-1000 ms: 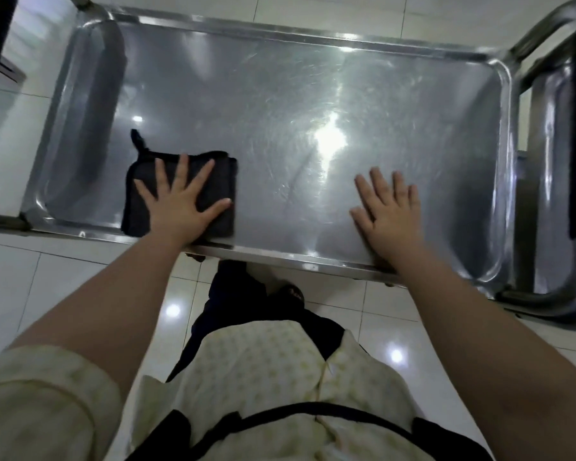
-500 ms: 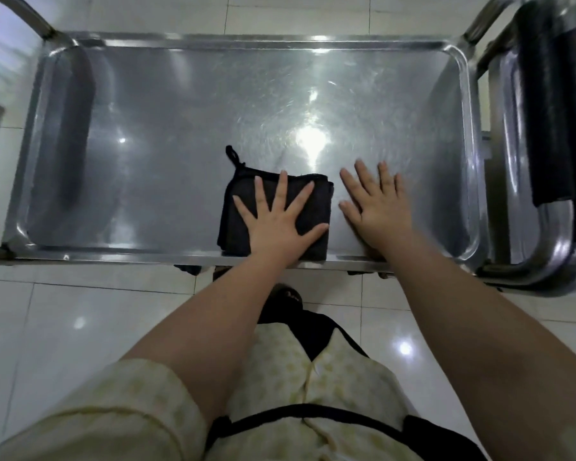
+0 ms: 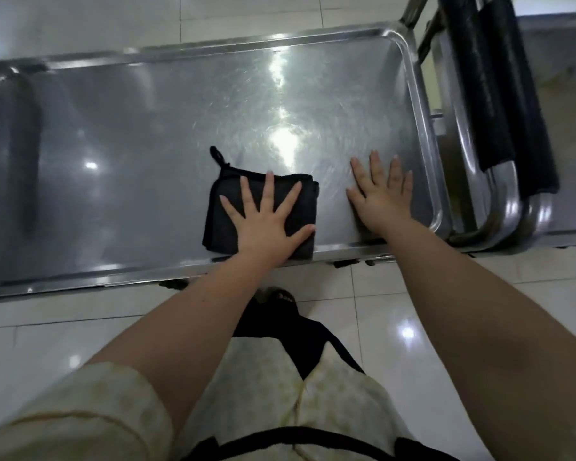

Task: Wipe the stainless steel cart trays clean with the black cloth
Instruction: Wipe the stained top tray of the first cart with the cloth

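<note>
At the bottom of the frame a cream patterned garment (image 3: 280, 400) crossed by a black strap filled the foreground, with a matching sleeve (image 3: 80, 414) in the lower left corner. Both bare forearms reached up from there over a glossy white tiled floor (image 3: 64, 327), and a dark shoe (image 3: 280, 298) showed between them just below the tray's near rim.

The stainless steel cart tray (image 3: 140, 134) spanned the middle of the frame from the left edge almost to the right. The black cloth (image 3: 218, 231), folded into a rough square, lay flat on the tray at centre frame, its lower edge against the near rim. The left hand (image 3: 266, 224) pressed down on the cloth, its fingers (image 3: 267, 191) straight and spread wide, gripping nothing. A small hanging loop (image 3: 217, 156) stuck out from the cloth's upper left corner.

Just to the right of the cloth, and apart from it, the right hand (image 3: 381, 194) lay palm down on bare metal, fingers (image 3: 376, 168) extended and slightly fanned, holding nothing.

Above the hands, bright ceiling glare ran across the scuffed steel toward the far rim. In the upper right, past the tray's rounded corner, the cart handle (image 3: 492, 94) rose in chrome tubing wrapped with black padding.
</note>
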